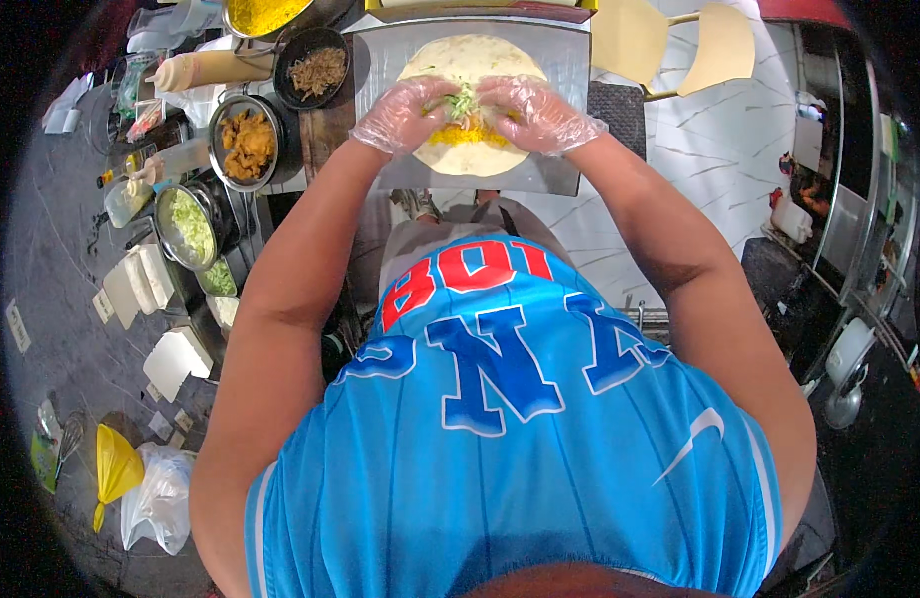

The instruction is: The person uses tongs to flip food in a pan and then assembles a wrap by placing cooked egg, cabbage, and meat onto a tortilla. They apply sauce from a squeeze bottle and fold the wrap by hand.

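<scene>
spread across the bright-blue, dark-pinstriped fabric jersey point(539, 518): big white-edged dark-blue block letters point(500, 371), running out toward both side edges; nearer the hem edge, smaller white-edged red block characters point(467, 277); toward the right armhole edge, a slim curved white mark point(691, 444). on the dark-grey veined surface point(56, 259), a small pale oblong paper label point(17, 326), too small to read.

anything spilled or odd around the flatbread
Nothing stands out: the yellow and green shredded filling is within the round, pale flatbread's rim, between the left hand and right hand, both in clear plastic gloves.
</scene>
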A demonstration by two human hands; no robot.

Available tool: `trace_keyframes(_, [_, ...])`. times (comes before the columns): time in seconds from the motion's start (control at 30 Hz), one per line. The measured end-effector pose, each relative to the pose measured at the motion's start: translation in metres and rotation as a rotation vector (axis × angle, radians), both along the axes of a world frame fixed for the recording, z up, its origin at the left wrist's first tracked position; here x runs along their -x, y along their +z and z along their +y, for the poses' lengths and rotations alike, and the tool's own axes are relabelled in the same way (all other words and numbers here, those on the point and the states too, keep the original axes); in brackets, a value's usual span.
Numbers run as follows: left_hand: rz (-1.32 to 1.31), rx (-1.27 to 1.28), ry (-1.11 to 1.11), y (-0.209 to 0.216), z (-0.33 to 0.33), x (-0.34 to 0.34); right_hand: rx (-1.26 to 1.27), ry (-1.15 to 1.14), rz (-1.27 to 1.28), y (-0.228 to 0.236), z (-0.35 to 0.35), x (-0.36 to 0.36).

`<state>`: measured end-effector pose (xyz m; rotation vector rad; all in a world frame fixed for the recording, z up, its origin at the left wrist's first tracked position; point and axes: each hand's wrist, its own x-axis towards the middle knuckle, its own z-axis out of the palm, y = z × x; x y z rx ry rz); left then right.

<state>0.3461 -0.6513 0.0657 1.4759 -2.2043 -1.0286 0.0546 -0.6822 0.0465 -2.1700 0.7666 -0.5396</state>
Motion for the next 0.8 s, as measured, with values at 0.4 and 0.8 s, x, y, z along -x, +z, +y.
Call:
trace_keyframes(0.4, [0.011, 0.034, 0.033, -0.011, -0.012, 0.001, -0.066, -0.005, -0.040, 0.005, 0.004, 0.000])
trace_keyframes(0.8, [-0.100, -0.017, -0.024, 0.003, -0.014, 0.003, -0.095, -0.200, -0.186, -0.004, 0.003, 0.000])
